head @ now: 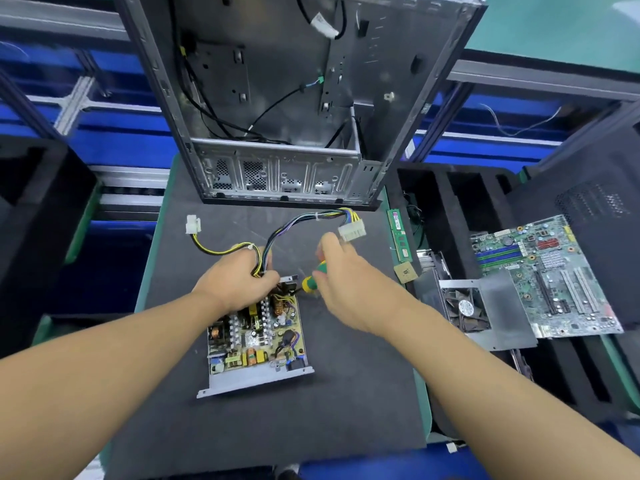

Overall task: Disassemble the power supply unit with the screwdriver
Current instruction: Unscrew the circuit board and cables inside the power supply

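The power supply unit (254, 341) lies open on the dark mat, its circuit board bare in a grey metal tray. A cable bundle (298, 221) runs from its far end to white connectors. My left hand (239, 280) grips the cables where they leave the unit's far end. My right hand (341, 282) holds the green and yellow screwdriver (313, 277) by its handle. The tip points left into the unit's far right corner and is partly hidden there.
An empty computer case (294, 109) stands at the back of the mat (277, 420). To the right lie a RAM stick (400, 235), a processor chip (406, 273), a fan with metal cover (485, 311) and a motherboard (543, 275). Black foam trays flank both sides.
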{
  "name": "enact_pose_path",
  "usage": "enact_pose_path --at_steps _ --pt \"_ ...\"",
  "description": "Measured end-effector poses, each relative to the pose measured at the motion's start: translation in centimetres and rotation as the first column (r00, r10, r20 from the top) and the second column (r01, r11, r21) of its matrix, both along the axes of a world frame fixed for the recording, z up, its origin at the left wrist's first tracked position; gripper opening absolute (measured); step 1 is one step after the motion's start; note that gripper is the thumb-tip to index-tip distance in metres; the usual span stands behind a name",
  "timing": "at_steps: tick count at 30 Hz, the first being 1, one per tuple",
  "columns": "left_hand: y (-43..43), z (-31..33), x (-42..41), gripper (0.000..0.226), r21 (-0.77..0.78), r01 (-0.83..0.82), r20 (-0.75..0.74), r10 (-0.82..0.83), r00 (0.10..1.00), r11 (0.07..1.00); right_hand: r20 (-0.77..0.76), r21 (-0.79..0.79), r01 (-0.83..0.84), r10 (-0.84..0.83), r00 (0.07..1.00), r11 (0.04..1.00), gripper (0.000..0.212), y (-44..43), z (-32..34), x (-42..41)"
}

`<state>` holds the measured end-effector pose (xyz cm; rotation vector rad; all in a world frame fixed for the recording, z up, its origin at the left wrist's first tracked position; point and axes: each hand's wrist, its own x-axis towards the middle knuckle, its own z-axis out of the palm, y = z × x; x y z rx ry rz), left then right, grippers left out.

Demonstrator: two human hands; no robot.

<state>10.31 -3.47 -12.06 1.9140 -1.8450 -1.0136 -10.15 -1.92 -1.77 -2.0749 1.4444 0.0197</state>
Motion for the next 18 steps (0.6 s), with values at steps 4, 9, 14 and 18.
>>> enact_pose_path --at_steps 4,9,14,18 --pt "-0.1 -0.3 -0.2 0.025 0.002 -0.063 0.007 0.063 0.998 0.998 0.035 0.110 -0.045 0.041 0.999 0.993 0.015 -0.5 0.2 -0.3" --pt "0.0 -0.2 -0.3 0.019 -0.029 -0.030 0.037 0.031 0.999 0.999 -0.197 -0.094 0.013 -0.032 0.980 0.995 0.037 -0.8 0.2 0.6" --pt "-0.1 -0.2 -0.3 0.020 -0.023 -0.026 0.057 0.028 0.998 0.999 -0.085 0.085 -0.099 0.107 0.991 0.991 0.014 -1.7 0.7 -0.2" --pt "-0.1 -0.2 -0.4 0.026 -0.046 -0.022 0.060 0.025 0.998 0.999 -0.029 0.138 -0.127 0.132 0.991 0.982 0.021 -1.8 1.0 -0.2"
